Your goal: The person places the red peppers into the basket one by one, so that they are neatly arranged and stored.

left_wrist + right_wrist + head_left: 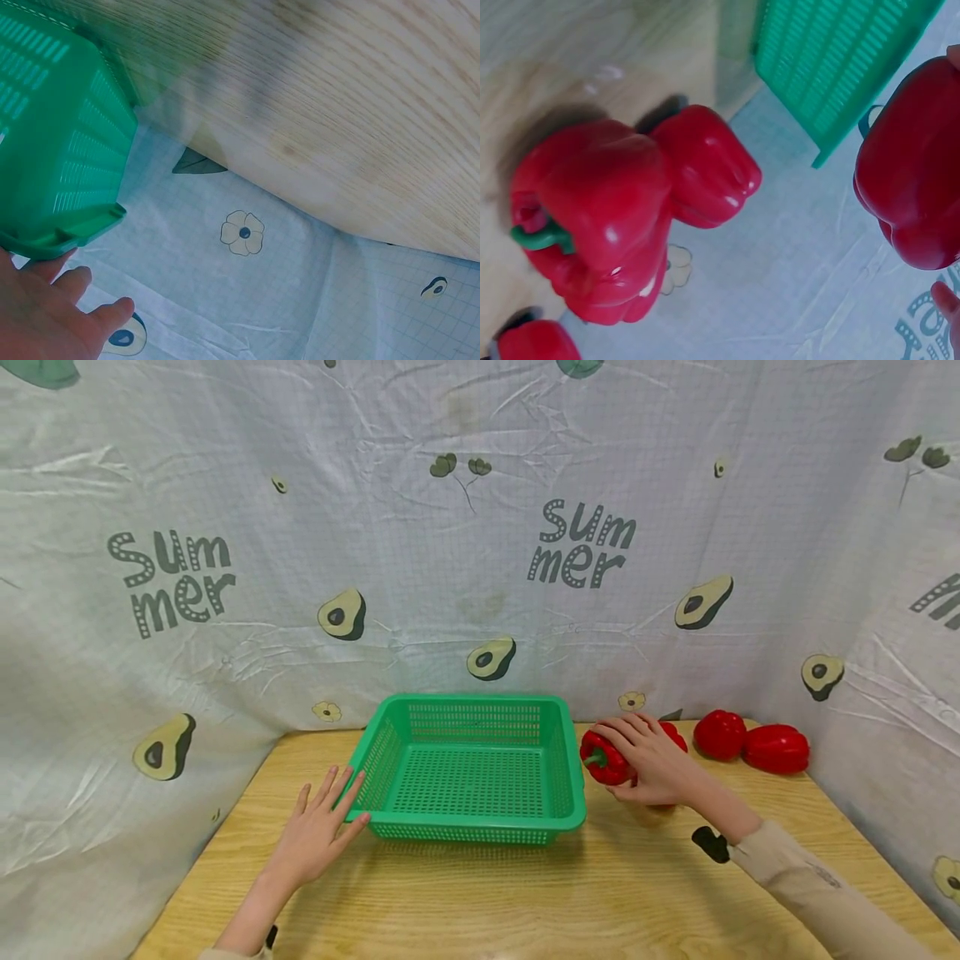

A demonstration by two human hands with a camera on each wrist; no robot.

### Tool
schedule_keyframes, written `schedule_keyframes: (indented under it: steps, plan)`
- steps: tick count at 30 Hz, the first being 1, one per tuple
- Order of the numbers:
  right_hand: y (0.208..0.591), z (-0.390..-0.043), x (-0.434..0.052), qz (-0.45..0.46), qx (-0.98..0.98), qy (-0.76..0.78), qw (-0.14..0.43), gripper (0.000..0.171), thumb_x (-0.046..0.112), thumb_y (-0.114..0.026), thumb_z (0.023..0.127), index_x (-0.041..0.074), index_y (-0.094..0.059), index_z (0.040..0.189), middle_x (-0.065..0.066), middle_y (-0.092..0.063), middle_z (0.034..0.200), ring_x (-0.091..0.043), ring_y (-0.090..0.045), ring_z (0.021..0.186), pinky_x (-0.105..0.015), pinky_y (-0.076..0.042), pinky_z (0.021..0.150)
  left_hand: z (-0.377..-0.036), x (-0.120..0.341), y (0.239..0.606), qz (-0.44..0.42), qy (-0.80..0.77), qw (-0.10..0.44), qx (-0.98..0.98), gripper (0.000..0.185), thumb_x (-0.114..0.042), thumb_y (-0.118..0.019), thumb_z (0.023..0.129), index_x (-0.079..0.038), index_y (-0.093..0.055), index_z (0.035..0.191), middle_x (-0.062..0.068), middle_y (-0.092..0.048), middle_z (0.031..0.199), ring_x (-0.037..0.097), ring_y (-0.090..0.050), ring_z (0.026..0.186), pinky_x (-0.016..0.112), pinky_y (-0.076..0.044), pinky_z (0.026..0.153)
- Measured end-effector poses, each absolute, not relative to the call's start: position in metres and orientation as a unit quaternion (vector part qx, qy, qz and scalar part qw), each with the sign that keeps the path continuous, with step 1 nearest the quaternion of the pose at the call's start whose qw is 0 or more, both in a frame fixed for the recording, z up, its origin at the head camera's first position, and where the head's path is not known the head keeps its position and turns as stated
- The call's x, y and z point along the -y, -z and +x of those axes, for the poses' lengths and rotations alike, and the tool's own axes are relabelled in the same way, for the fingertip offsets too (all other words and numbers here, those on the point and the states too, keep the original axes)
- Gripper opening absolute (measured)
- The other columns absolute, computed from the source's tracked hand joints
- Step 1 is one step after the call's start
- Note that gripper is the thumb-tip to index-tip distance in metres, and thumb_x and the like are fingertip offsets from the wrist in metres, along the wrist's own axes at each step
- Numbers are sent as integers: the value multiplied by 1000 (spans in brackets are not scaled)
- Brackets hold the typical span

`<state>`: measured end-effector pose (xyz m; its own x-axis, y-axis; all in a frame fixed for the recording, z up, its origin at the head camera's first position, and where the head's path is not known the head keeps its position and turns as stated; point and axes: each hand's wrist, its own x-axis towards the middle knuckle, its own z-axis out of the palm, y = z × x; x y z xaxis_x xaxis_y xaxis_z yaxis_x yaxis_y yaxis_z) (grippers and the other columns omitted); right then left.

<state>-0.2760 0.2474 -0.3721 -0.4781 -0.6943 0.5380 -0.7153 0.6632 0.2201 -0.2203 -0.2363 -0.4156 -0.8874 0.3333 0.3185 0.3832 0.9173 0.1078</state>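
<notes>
A green plastic basket [472, 819] with slotted walls stands on the table, with nothing inside. At its left front corner is my left hand [321, 828], fingers spread and fairly straight against the rim; the left wrist view shows its fingertips by the basket [90, 161]. Just right of the basket, my right hand [651, 762] grips a red bell pepper [602, 757] from above, its green stem facing the basket. This held pepper [911, 165] appears at the right of the right wrist view, hiding most of the hand.
Behind the right hand another red pepper [672, 737] is partly hidden. Two more peppers, one blocky [720, 735] and one longer [777, 749], lie at the table's back right. A printed cloth [420, 568] hangs around the wooden table [450, 902].
</notes>
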Motion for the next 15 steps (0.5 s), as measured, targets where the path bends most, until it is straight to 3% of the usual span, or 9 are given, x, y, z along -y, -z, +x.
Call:
schedule_keyframes:
  steps: [15]
  plan:
    - [365,-297,-224,403,852,-31,332,79,39,-75,58,3,-45,121,-11,-51,115,-27,-44,100,-46,-34,87,-219,236,415,-181,91,146,968,62,-40,-49,88,-11,-31,140,15,-26,146,35,-20,135,61,-15,103]
